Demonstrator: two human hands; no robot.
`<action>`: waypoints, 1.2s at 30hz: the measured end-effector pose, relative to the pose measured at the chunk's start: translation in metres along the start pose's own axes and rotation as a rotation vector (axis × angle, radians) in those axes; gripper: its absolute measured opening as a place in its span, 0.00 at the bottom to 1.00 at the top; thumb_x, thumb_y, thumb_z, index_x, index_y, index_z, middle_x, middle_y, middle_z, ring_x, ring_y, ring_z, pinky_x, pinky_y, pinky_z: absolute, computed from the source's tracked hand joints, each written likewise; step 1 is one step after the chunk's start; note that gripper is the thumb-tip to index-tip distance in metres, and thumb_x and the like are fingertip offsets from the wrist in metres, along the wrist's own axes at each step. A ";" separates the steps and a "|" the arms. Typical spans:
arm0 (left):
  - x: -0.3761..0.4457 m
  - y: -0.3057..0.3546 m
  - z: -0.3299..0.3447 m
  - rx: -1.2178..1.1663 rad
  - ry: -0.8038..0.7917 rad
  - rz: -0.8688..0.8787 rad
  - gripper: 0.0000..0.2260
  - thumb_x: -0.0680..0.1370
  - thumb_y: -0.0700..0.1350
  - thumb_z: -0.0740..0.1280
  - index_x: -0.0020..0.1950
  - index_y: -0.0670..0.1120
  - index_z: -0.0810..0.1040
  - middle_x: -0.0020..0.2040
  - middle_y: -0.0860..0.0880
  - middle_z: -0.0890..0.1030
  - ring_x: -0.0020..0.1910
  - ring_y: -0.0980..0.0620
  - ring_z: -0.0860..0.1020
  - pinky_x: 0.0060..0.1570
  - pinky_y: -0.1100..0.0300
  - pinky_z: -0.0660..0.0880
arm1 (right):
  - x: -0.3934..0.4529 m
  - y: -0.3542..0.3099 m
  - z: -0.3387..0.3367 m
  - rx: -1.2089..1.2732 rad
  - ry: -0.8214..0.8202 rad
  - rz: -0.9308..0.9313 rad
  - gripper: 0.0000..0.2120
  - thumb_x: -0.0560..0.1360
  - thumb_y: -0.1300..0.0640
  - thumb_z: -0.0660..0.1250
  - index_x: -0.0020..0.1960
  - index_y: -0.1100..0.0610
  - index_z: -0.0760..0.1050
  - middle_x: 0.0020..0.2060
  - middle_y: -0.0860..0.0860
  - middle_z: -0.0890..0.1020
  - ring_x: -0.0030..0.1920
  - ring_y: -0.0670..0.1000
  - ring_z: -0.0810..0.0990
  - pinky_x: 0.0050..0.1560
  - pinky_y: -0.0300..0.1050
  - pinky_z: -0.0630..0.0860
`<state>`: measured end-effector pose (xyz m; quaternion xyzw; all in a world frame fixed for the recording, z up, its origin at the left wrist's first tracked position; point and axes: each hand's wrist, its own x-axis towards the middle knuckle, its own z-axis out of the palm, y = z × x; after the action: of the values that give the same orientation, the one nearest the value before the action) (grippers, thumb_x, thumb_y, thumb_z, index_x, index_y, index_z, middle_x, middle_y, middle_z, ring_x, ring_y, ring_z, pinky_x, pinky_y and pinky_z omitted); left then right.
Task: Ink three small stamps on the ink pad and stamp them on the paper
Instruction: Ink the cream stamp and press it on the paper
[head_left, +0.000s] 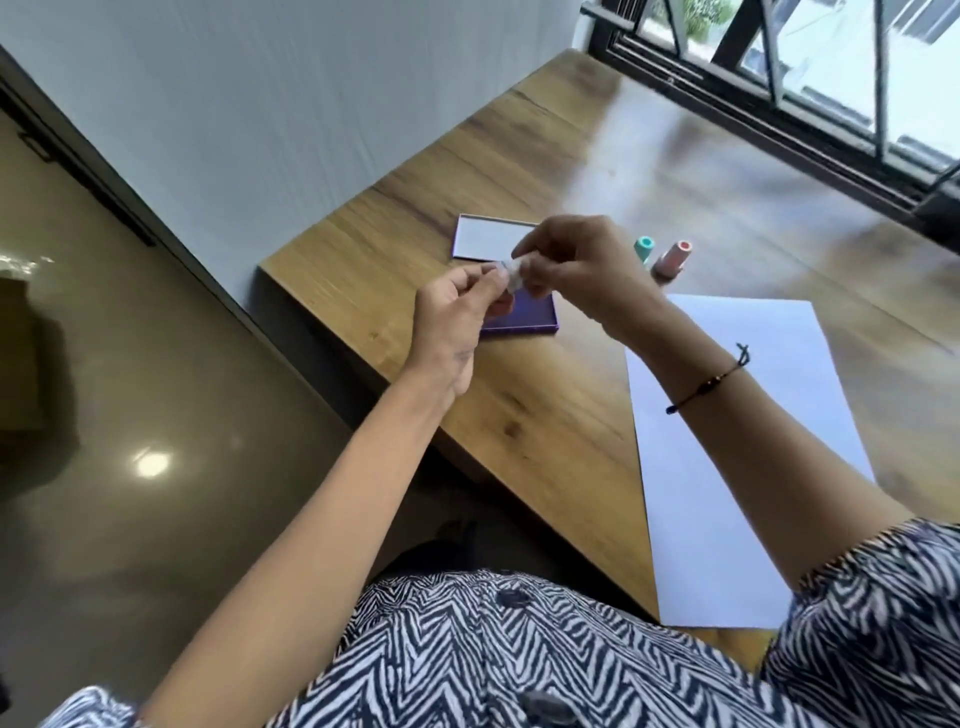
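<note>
A small whitish stamp (509, 273) is pinched between my left hand (457, 317) and my right hand (582, 270), held in the air above the purple ink pad (535, 317). The pad lies open on the wooden table, its lid (491, 237) with a pale inner face lying just behind it. Two more stamps lie to the right of my hands: a teal-capped stamp (644, 245) and a pink stamp (675, 257). A white sheet of paper (753, 415) lies on the table under my right forearm; no marks show on it.
The wooden table (519, 415) has its left edge close to the pad, with a shiny floor (156, 389) below. A grey wall stands behind, and a dark-framed window (779, 88) runs along the table's far right side.
</note>
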<state>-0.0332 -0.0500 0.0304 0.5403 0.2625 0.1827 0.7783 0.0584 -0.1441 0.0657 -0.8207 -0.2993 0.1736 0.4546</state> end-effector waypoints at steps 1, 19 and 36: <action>0.001 0.001 -0.001 -0.036 0.009 -0.021 0.05 0.75 0.37 0.64 0.40 0.42 0.78 0.36 0.45 0.78 0.33 0.55 0.75 0.39 0.64 0.73 | 0.000 -0.002 0.003 -0.029 0.019 -0.025 0.05 0.71 0.68 0.66 0.43 0.61 0.79 0.31 0.54 0.81 0.28 0.46 0.78 0.34 0.38 0.76; 0.003 -0.007 -0.035 -0.152 0.098 0.001 0.06 0.75 0.35 0.64 0.39 0.41 0.76 0.34 0.48 0.77 0.33 0.56 0.74 0.35 0.70 0.72 | 0.011 0.007 0.008 -0.592 -0.048 -0.329 0.07 0.73 0.61 0.63 0.47 0.65 0.76 0.44 0.63 0.81 0.43 0.62 0.77 0.43 0.52 0.72; 0.017 -0.034 -0.037 0.047 0.136 0.124 0.05 0.71 0.44 0.69 0.47 0.49 0.80 0.43 0.47 0.81 0.44 0.53 0.78 0.44 0.61 0.75 | 0.021 0.022 0.028 -0.901 -0.177 -0.433 0.04 0.73 0.64 0.59 0.45 0.64 0.71 0.41 0.61 0.80 0.39 0.56 0.70 0.34 0.48 0.64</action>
<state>-0.0423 -0.0251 -0.0152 0.5600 0.2849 0.2607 0.7330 0.0657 -0.1215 0.0324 -0.8366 -0.5452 -0.0024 0.0540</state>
